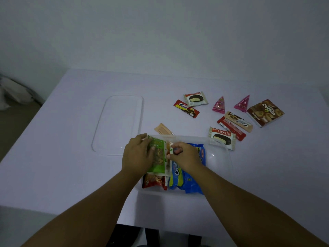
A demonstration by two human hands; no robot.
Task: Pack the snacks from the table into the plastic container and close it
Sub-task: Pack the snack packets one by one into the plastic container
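Note:
A clear plastic container (pixel 219 157) sits near the table's front edge. Inside lie a blue cream-biscuit pack (pixel 185 179) and a red snack bag (pixel 154 181). A green snack pouch (pixel 158 157) is over the container's left half, gripped by my left hand (pixel 138 155) on its left side and my right hand (pixel 183 155) on its right edge. The clear lid (pixel 119 123) lies flat to the left. Loose snacks lie to the right: two choco pies (pixel 222 138) (pixel 195 98), a brown Collon box (pixel 265 112), two pink triangle packs (pixel 219 105) (pixel 243 103).
More wrappers lie on the white table (pixel 62 157): a red cookie pack (pixel 186 108), a red bar (pixel 231 128), a tan cookie bar (pixel 238 121) and a beige sachet (pixel 162 129) behind the container. A wall stands behind the table. Crumpled fabric (pixel 12 91) lies on the floor at left.

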